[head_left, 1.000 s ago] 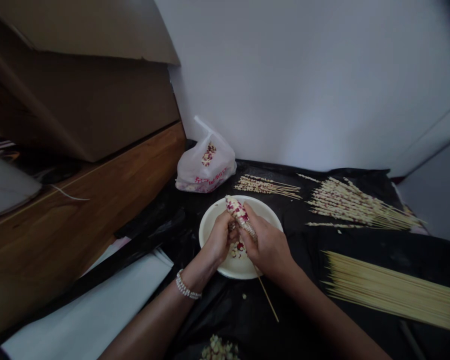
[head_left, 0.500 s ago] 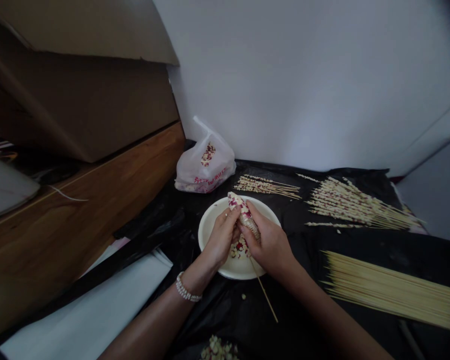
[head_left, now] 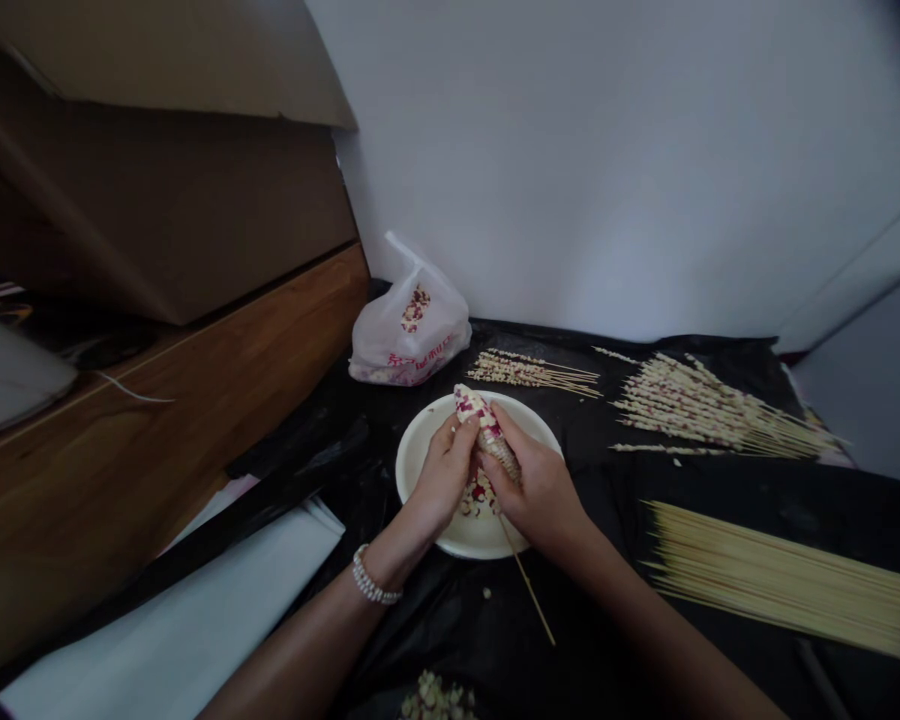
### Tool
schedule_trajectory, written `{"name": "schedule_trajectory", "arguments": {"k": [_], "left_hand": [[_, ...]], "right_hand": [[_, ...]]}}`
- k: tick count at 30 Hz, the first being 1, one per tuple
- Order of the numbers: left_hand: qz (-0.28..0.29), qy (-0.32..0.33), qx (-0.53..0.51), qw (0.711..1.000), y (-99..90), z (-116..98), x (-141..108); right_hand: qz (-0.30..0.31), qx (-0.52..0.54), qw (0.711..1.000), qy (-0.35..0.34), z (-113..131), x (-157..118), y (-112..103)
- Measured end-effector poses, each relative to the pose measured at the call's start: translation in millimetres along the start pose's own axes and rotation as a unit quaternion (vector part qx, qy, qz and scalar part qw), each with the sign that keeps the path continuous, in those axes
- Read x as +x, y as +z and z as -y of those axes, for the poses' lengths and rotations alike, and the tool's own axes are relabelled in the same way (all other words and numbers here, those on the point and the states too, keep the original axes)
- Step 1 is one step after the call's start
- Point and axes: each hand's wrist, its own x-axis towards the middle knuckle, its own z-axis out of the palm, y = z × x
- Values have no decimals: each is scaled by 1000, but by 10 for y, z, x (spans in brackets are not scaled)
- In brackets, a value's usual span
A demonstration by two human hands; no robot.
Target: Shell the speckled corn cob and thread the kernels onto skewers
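Note:
A partly stripped corn cob (head_left: 498, 446) with white and purple kernels at its far end is held over a white bowl (head_left: 420, 440). My left hand (head_left: 444, 468) is closed on its left side, thumb on the kernels. Wrapped round the bare right side is my right hand (head_left: 536, 475). Loose kernels (head_left: 481, 495) lie in the bowl under the hands. A thin wooden skewer (head_left: 531, 588) leans out over the bowl's front rim; its upper end is hidden near my right hand.
Behind the bowl sit a plastic bag (head_left: 411, 340) of kernels and a small bundle of kernel-threaded skewers (head_left: 525, 372). A larger threaded pile (head_left: 709, 408) and bare skewers (head_left: 780, 580) lie right. White sheets (head_left: 180, 610) lie left, beside a wooden board (head_left: 195, 400) below a cardboard box (head_left: 195, 210).
The left fingers and thumb have shifted slightly on the cob. Both hands keep their hold, and the bowl, bag and skewers stay where they were.

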Motion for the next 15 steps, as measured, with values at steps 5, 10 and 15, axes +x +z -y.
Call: {"name": "schedule_trajectory", "arguments": {"k": [5, 10, 15], "left_hand": [[-8, 8, 2, 1000, 12, 1, -9], [9, -21, -56, 998, 32, -51, -54], [28, -53, -116, 991, 32, -80, -63]], "right_hand": [[-4, 25, 1000, 14, 17, 20, -22], [0, 29, 999, 19, 36, 29, -40], [2, 25, 999, 20, 25, 21, -34]]}}
